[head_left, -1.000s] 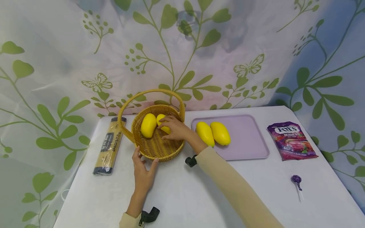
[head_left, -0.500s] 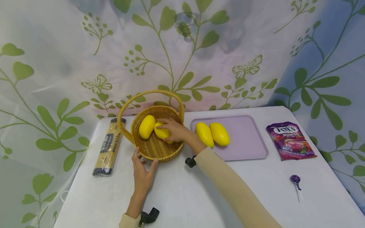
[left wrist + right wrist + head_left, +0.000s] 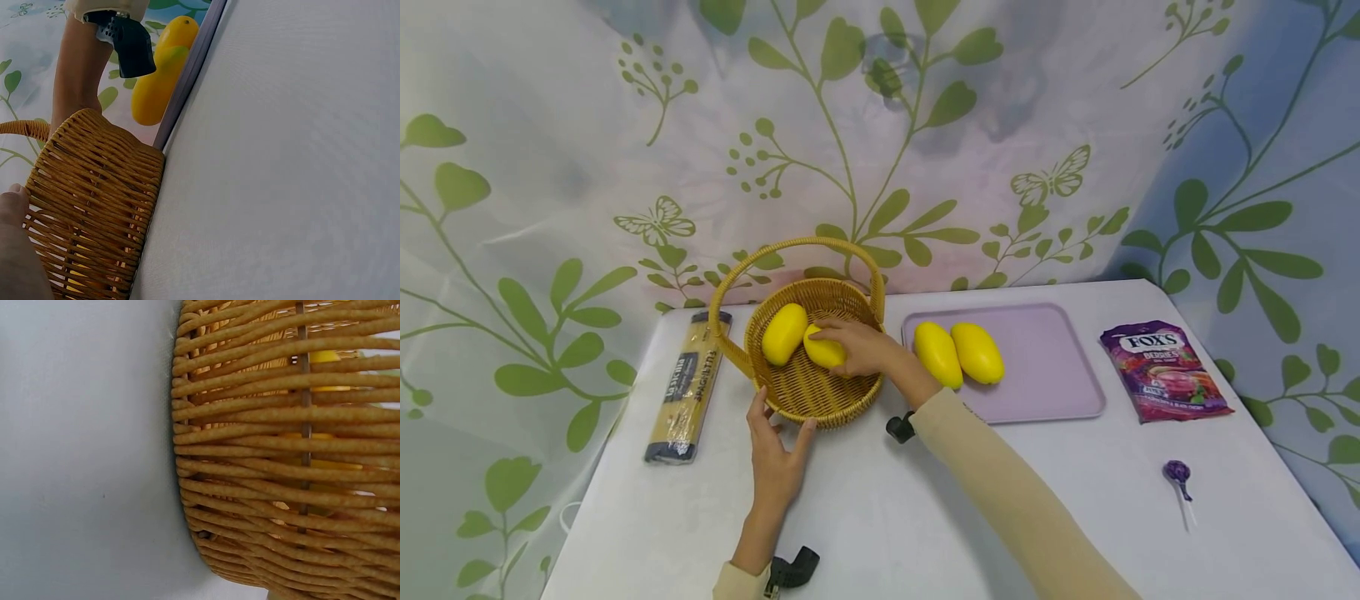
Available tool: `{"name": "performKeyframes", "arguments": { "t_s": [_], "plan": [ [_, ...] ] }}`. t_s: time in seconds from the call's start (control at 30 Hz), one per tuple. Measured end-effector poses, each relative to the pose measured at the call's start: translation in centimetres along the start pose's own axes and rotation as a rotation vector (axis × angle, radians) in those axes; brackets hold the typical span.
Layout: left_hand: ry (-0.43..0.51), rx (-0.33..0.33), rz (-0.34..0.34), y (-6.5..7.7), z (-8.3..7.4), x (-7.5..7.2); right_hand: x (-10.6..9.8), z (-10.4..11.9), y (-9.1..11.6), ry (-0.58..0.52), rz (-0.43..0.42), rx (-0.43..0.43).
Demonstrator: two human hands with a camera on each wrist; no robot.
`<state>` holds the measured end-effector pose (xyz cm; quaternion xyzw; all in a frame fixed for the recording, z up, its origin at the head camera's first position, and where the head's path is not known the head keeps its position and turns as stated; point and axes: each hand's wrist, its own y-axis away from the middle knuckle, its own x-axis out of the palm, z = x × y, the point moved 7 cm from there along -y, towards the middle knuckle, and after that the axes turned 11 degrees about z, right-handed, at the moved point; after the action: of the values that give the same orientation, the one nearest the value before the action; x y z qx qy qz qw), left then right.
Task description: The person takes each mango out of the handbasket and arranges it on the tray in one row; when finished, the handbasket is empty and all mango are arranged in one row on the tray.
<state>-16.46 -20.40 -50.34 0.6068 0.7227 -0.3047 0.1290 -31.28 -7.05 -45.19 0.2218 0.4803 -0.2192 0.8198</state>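
Note:
A round wicker basket (image 3: 812, 400) with an arched handle stands left of the middle of the table. My left hand (image 3: 777, 462) holds its near left rim; the thumb (image 3: 14, 203) lies at the rim in the left wrist view. My right hand (image 3: 865, 346) reaches inside and grips a yellow mango (image 3: 822, 348), its fingers over the top. A second mango (image 3: 785, 333) lies to the left of it in the basket. The right wrist view shows mostly the basket's woven wall (image 3: 281, 450), which hides the right hand.
Right of the basket, a lilac tray (image 3: 1045, 358) bears two mangoes (image 3: 977, 353). A spaghetti pack (image 3: 687, 392) lies to the left. On the far right are a purple candy bag (image 3: 1165, 371) and a lollipop (image 3: 1178, 475). A patterned cloth backdrop (image 3: 880, 150) rises behind the table.
My right hand has closed over the right mango in the basket, which has moved slightly nearer. The left mango has shifted a little left and tilted. The left hand stays at the rim.

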Motion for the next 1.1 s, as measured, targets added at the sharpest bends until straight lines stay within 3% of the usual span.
{"name": "performKeyframes", "arguments": {
  "t_s": [0.43, 0.7, 0.9, 1.1],
  "plan": [
    [-0.006, -0.015, 0.004, 0.0, 0.0, 0.0, 0.0, -0.2, -0.1, 0.015, -0.013, 0.009],
    [-0.002, -0.015, 0.001, 0.0, 0.1, 0.1, -1.1, 0.1, 0.5, -0.033, -0.114, -0.031],
    [0.009, -0.011, -0.003, -0.1, 0.3, 0.1, -2.7, 1.3, 2.9, -0.044, -0.185, -0.055],
    [0.006, -0.002, -0.005, 0.0, 0.2, 0.1, -4.5, 2.3, 6.8, -0.028, -0.296, -0.111]
  ]
}}
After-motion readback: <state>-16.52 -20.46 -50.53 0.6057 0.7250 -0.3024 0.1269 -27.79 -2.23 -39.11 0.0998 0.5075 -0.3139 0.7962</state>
